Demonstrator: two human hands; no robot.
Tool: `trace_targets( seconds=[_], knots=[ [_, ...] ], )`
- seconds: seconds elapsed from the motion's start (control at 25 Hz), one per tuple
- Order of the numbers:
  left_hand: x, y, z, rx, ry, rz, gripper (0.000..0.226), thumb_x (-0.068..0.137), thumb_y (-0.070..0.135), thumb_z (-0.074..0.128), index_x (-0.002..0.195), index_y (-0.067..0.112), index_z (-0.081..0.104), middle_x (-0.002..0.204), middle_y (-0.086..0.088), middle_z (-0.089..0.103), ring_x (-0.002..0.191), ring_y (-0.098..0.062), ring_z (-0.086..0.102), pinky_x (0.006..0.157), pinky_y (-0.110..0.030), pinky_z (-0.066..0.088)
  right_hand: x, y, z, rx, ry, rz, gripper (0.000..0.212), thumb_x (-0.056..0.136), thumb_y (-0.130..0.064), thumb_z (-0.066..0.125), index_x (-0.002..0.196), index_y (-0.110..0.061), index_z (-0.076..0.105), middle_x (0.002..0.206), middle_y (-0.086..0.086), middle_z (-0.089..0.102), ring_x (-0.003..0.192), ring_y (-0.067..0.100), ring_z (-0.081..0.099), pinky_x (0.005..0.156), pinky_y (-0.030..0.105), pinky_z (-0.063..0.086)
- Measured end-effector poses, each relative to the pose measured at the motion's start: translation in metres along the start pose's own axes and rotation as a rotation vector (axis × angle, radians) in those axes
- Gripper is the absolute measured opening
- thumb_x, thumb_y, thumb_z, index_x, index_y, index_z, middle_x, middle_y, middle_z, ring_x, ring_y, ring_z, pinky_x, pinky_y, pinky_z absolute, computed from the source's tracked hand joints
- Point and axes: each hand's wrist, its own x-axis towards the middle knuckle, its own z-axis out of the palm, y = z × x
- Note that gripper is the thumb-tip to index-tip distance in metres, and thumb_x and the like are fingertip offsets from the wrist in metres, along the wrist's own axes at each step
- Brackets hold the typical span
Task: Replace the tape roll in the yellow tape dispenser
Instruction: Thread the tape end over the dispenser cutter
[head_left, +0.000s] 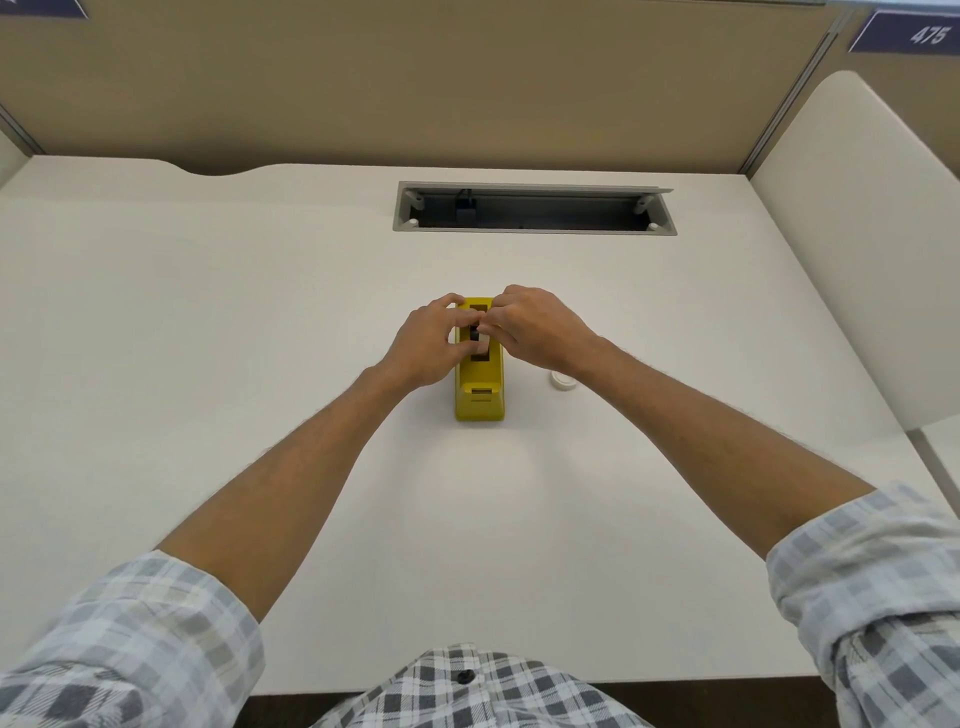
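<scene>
- The white table carries everything in view; tan partition panels stand along its far edge.
- The left hand rests against the left side of the yellow tape dispenser, its forearm bare below a rolled plaid sleeve.
- The left hand's fingers curl over the far left edge of the dispenser, and the thumb reaches toward the middle slot; they press on the dispenser body.
- The dispenser stands upright near the middle of the table, its long axis running away from the person and its near end toward the body.
- A small dark part sits in the top opening of the dispenser, between the two hands; what it is cannot be told.
- The right hand comes over the right side of the dispenser, fingertips drawn together in a pinch at the slot, touching a small pale piece just beside the dark part.
- A small white round object lies on the table just right of the dispenser, partly hidden under the right wrist.
- A grey cable tray opening is set into the table, well beyond the hands.
</scene>
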Motion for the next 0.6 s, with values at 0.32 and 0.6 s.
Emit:
trace_targets(
  seconds=[0.32,0.6],
  knots=[
    [0.0006,-0.0002,0.0014,0.009,-0.006,-0.013,0.035,0.089,0.034,0.066,0.124,0.034,0.064,0.144,-0.005,0.048,0.12,-0.028,0.052,0.097,-0.041,0.041,0.0016,-0.001,0.002,0.015,0.02,0.04,0.028,0.102,-0.025,0.046,0.109,-0.011,0.069,0.096,0.007,0.072,0.087,0.021,0.061,0.073,0.028,0.045],
    [0.0,0.0003,0.0012,0.009,-0.004,-0.004,0.036,0.09,0.035,0.065,0.125,0.031,0.064,0.143,-0.006,0.049,0.117,-0.028,0.054,0.096,-0.041,0.043,-0.0013,-0.0018,0.0068,-0.007,0.05,0.027,0.024,0.1,-0.026,0.053,0.101,-0.012,0.072,0.09,0.007,0.072,0.081,0.02,0.062,0.067,0.024,0.037]
  ],
)
